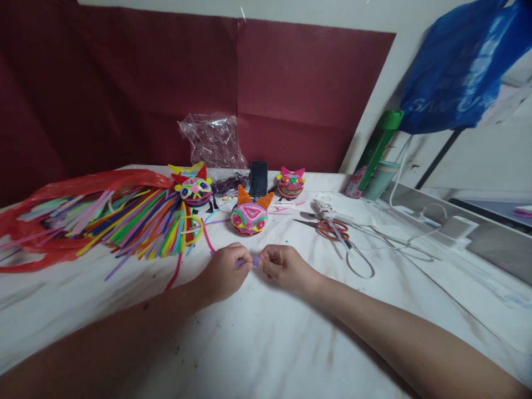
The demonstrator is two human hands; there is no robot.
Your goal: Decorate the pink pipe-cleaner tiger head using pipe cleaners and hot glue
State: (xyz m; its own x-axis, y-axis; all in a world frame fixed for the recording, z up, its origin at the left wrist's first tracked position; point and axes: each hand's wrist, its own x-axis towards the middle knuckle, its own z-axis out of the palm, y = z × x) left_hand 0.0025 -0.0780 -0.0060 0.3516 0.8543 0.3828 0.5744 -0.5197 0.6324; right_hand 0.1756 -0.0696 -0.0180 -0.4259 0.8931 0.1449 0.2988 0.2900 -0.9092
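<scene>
Between my two hands is a short purple pipe cleaner point(256, 261), partly coiled at its right end. My left hand point(228, 270) pinches its left part, and my right hand point(284, 267) grips the coiled end with thumb and fingertips. Just beyond my hands sits a pink animal head point(250, 218) made of pipe cleaners, with orange pointed ears. Farther back are a similar head with red and yellow ears point(194, 188) and a smaller pink one point(291, 183). A bundle of many-coloured pipe cleaners point(137, 219) lies on the left.
Scissors with orange handles point(332, 230), a glue gun point(322, 208) and loose cables lie right of the heads. A phone point(259, 178) leans upright at the back near a clear plastic bag point(214, 141). A green spray can point(376, 152) stands back right. A red plastic bag point(25, 244) lies left.
</scene>
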